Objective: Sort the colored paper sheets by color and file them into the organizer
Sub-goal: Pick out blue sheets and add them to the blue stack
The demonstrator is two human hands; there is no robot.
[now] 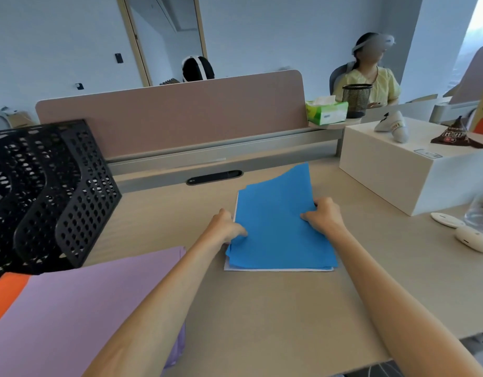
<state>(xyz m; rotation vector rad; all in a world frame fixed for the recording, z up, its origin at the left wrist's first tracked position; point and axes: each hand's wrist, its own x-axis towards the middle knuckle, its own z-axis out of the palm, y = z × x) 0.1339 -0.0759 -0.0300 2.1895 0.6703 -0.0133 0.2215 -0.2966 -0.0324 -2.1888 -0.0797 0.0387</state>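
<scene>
A stack of blue paper sheets [278, 227] lies in the middle of the desk, with a white sheet edge showing beneath it. My left hand [225, 227] pinches the stack's left edge, thumb on top. My right hand [323, 214] grips its right edge, and the far corner of the top sheets curls upward. A pile of purple sheets [80, 303] lies at the near left, with an orange sheet [6, 292] peeking out under it. The black perforated organizer [44, 191] stands at the left with upright slots.
A white box [403, 170] with snack packets on top stands at the right. Two small white devices [468, 236] and a clear bottle lie near the right edge. A pink divider panel [175, 115] runs along the desk's back. Other people sit beyond it.
</scene>
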